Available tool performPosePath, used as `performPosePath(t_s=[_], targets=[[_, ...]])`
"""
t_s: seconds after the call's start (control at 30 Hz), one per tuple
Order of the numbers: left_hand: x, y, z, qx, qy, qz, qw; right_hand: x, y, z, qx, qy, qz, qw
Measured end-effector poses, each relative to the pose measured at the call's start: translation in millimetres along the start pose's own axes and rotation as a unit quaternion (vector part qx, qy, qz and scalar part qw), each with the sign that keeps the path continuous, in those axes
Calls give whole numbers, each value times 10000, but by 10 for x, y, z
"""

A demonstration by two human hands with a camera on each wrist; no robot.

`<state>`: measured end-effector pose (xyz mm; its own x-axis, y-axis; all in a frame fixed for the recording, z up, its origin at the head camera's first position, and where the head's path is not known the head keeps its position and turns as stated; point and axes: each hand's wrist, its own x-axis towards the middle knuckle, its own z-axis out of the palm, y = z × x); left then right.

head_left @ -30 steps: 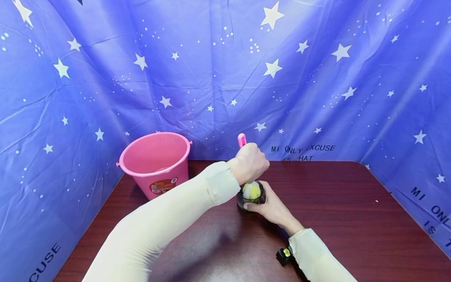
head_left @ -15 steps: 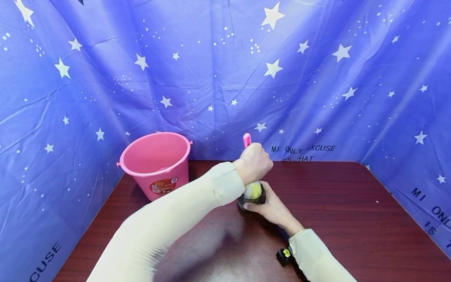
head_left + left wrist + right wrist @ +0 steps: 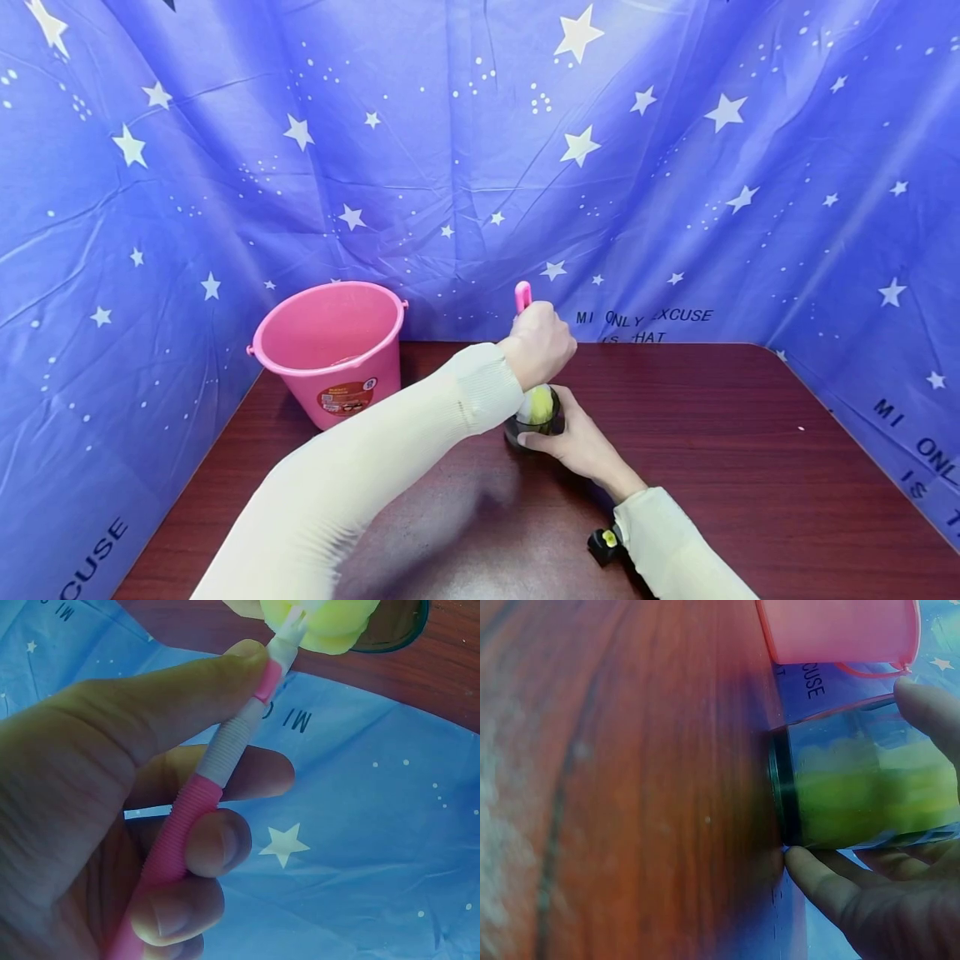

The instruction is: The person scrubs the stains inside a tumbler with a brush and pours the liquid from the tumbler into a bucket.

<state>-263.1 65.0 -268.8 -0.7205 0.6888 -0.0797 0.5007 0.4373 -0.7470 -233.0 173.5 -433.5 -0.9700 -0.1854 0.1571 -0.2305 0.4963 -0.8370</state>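
My left hand [image 3: 542, 340] grips the pink and white handle [image 3: 191, 802] of a sponge cup brush, with the thumb pressed along the handle near its neck. In the head view the pink handle end [image 3: 522, 296] sticks up above the fist. The brush's yellow and white sponge head [image 3: 538, 404] sits inside a dark see-through cup [image 3: 521, 435], with its top showing at the rim. My right hand [image 3: 581, 442] holds the cup round its side. In the right wrist view the cup [image 3: 855, 739] stands with its thick dark base on the table, the yellow sponge visible through the wall.
A pink bucket [image 3: 300, 385] with a round orange label stands left of the cup, partly behind the left sleeve. The dark red-brown table [image 3: 712, 467] extends right. Blue star-printed cloth [image 3: 465, 167] surrounds the table. A small black device [image 3: 602, 546] is at the right wrist.
My left hand has shifted slightly right overall, and the handle end has moved with it. The sponge's yellow and white sides show differently. My right hand and the cup stay in place.
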Motion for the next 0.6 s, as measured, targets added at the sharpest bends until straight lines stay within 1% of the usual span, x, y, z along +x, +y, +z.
performPosePath(t_s=[0.13, 0.23, 0.37, 0.47, 0.6], targets=[[-1, -18, 0, -102, -217, -74, 9997, 10, 6, 9, 141, -31, 30, 9999], [-3, -25, 4, -154, -327, -100, 9993, 2, -36, 11, 315, -79, 34, 9995], [-17, -41, 18, -187, -368, -91, 9991, -57, -214, -27, 426, -109, -48, 9990], [-38, -63, 44, -263, -405, -80, 9988, -89, -291, -48, 507, -146, -107, 9985], [-86, -96, 96, -359, -415, -110, 9984, -49, -159, -16, 570, -171, -96, 9982]])
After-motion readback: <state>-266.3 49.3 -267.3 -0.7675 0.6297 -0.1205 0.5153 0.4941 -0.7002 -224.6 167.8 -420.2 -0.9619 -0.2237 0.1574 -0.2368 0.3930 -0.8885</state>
